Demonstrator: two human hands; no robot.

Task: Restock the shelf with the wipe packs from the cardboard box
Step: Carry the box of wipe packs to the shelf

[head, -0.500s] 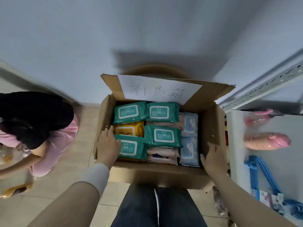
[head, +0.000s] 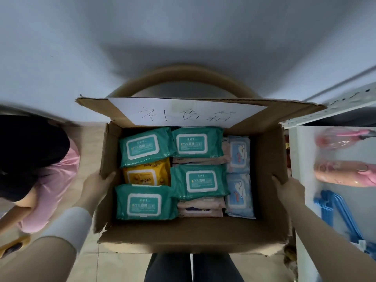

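At the far left of the frame a person in a pink top (head: 53, 180) is bent low over the floor. Just right of them, my left hand (head: 95, 186) grips the left wall of the cardboard box (head: 183, 231), thumb hooked over the rim and the fingers out of sight on the outside.

The box fills the middle of the frame, open, with a white sheet of handwriting (head: 187, 113) on its far flap. The wipe packs lie flat inside. There are four teal packs (head: 145, 147) across the left and centre, and a yellow pack (head: 146, 174) sits half covered between two of them. Pale pink packs (head: 200, 208) are stacked under the centre ones, and two light blue packs (head: 239, 195) lie along the right side.

My right hand (head: 289, 188) holds the box's right wall, thumb on the edge and the fingers hidden behind the cardboard. At the right edge of the frame stands the white shelf (head: 305, 159), with blurred pink items (head: 343, 174) and blue hangers (head: 333, 208).
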